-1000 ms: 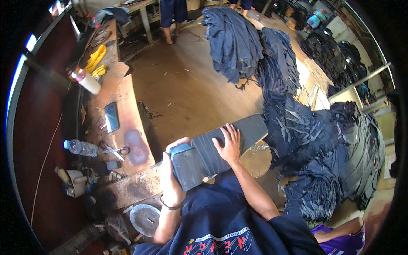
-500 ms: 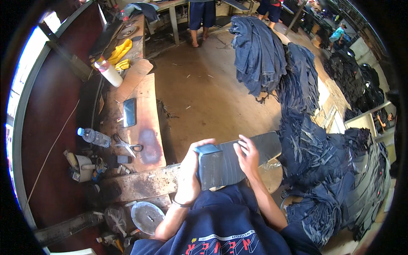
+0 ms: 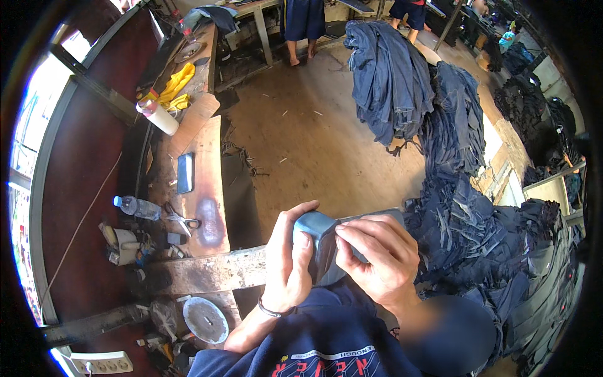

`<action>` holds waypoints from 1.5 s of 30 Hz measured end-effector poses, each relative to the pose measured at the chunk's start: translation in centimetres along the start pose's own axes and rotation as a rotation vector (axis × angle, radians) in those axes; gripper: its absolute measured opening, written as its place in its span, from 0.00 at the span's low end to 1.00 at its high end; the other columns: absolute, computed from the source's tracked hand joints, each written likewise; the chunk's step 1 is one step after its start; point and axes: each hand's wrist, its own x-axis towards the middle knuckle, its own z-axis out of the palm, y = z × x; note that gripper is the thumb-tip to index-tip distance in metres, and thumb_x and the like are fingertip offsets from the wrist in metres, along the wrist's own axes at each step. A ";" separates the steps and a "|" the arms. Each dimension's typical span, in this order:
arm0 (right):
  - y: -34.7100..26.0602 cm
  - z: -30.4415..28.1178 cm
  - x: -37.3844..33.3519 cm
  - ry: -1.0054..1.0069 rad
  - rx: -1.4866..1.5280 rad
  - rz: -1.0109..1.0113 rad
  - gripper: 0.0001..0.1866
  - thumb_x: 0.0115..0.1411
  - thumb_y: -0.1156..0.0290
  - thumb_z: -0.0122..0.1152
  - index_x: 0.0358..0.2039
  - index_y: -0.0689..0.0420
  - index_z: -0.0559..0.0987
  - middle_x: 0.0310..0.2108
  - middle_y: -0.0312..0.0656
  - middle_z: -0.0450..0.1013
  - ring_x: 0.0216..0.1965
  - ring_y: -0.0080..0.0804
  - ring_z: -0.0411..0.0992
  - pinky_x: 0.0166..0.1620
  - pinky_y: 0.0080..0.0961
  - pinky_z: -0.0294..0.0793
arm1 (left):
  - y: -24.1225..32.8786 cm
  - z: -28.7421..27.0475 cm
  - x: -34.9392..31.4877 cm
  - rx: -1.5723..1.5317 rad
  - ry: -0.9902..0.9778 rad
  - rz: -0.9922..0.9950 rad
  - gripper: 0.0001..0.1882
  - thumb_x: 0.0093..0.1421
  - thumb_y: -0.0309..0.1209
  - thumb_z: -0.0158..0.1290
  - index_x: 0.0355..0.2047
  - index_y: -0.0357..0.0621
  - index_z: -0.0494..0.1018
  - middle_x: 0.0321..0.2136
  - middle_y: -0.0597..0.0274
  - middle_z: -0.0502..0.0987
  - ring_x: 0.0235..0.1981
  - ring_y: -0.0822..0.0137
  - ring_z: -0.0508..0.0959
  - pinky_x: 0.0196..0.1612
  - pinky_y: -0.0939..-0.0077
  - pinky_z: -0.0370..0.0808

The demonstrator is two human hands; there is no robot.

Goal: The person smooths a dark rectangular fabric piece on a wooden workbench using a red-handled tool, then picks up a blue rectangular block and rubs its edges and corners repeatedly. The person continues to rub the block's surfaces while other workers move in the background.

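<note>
In front of my navy shirt I hold a smooth, dark blue-grey block [image 3: 316, 224] upright. My left hand [image 3: 289, 264] wraps round its left side, thumb on the near face and fingers at the far side. At the block's right edge, the thumb and fingertips of my right hand [image 3: 381, 259] are pinched together. What lies between those fingertips is too small to make out. Behind my right hand shows part of a dark flat board [image 3: 396, 215], mostly hidden. A worn wooden plank [image 3: 220, 270] runs to the left from my left wrist.
The left bench [image 3: 210, 144] bears a phone [image 3: 185, 173], scissors [image 3: 182, 220], a water bottle [image 3: 139, 207] and a white bottle [image 3: 160, 118]. A round metal lid [image 3: 206, 320] lies lower left. Dark denim heaps [image 3: 392, 81] cover the right side. A person's legs [image 3: 303, 47] stand at the far end.
My right hand has come in from above the dark board to pinch at the block's edge. The block has turned, so its top faces up more. My view has shifted slightly.
</note>
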 end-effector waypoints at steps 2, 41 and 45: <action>1.1 -0.6 -0.2 -0.018 -0.014 -0.002 0.20 0.45 0.83 0.76 0.41 0.59 0.85 0.37 0.39 0.81 0.36 0.38 0.81 0.38 0.31 0.83 | -0.1 1.1 0.3 0.031 0.014 0.041 0.23 0.75 0.37 0.44 0.61 0.34 0.71 0.46 0.46 0.76 0.49 0.56 0.78 0.56 0.64 0.72; 7.2 -1.6 1.6 -0.168 -0.067 -0.232 0.16 0.40 0.81 0.74 0.32 0.57 0.81 0.30 0.37 0.77 0.31 0.37 0.78 0.30 0.28 0.79 | -1.7 4.4 2.7 0.171 0.078 0.058 0.24 0.78 0.44 0.41 0.58 0.36 0.74 0.42 0.53 0.79 0.46 0.65 0.78 0.54 0.69 0.73; 7.4 -1.2 1.9 -0.151 -0.121 -0.295 0.16 0.41 0.75 0.72 0.33 0.56 0.80 0.30 0.34 0.75 0.34 0.33 0.76 0.30 0.26 0.79 | -1.6 4.3 2.6 0.219 0.097 0.109 0.23 0.78 0.41 0.41 0.57 0.35 0.74 0.42 0.53 0.79 0.45 0.64 0.78 0.53 0.69 0.73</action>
